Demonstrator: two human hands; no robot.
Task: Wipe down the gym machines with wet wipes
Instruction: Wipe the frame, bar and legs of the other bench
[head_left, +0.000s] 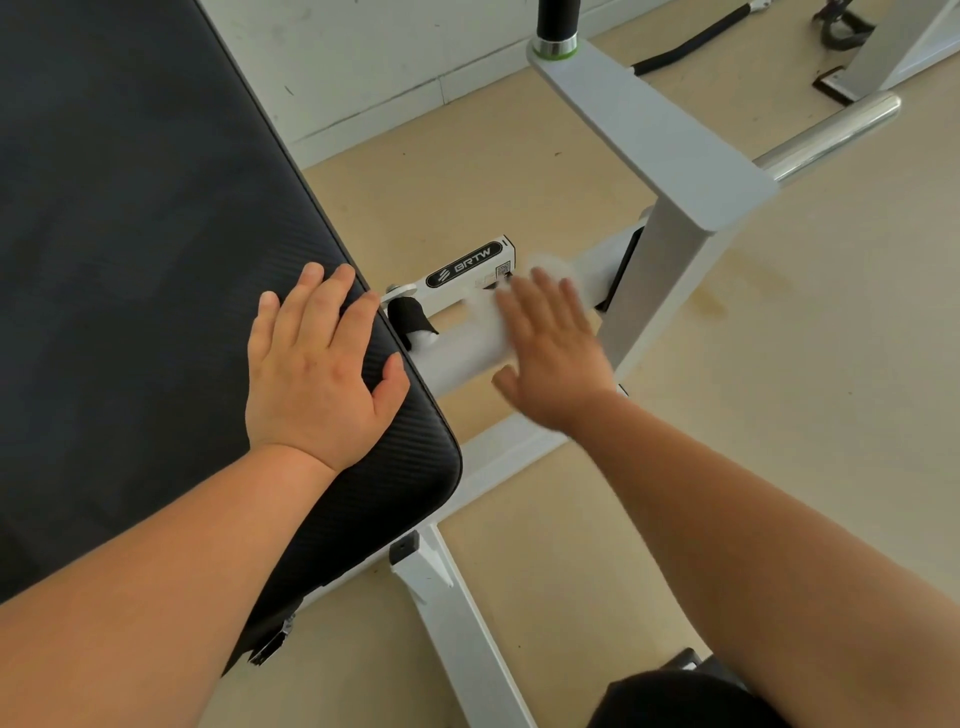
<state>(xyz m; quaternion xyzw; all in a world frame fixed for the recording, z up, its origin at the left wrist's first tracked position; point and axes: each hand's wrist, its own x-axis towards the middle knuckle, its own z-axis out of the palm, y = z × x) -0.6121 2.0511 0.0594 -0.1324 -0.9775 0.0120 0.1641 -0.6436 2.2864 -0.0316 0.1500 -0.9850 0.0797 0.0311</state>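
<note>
A gym bench with a black padded seat (130, 270) fills the left half of the view. My left hand (317, 369) rests flat on the pad's near right edge, fingers straight. Right of it, my right hand (553, 353) presses a white wet wipe (488, 317) onto the machine's white frame bar (457, 358); the hand is blurred and its fingers lie straight over the wipe. Most of the wipe is hidden under that hand. A black BRTW label (465, 266) sits on the white tube just beyond.
A grey upright post (654, 291) and a grey arm (639, 124) with a black grip (555, 18) rise to the right. A chrome peg (831, 135) sticks out far right. White frame legs (452, 613) cross the beige floor (805, 364). Another machine's base (883, 47) stands at top right.
</note>
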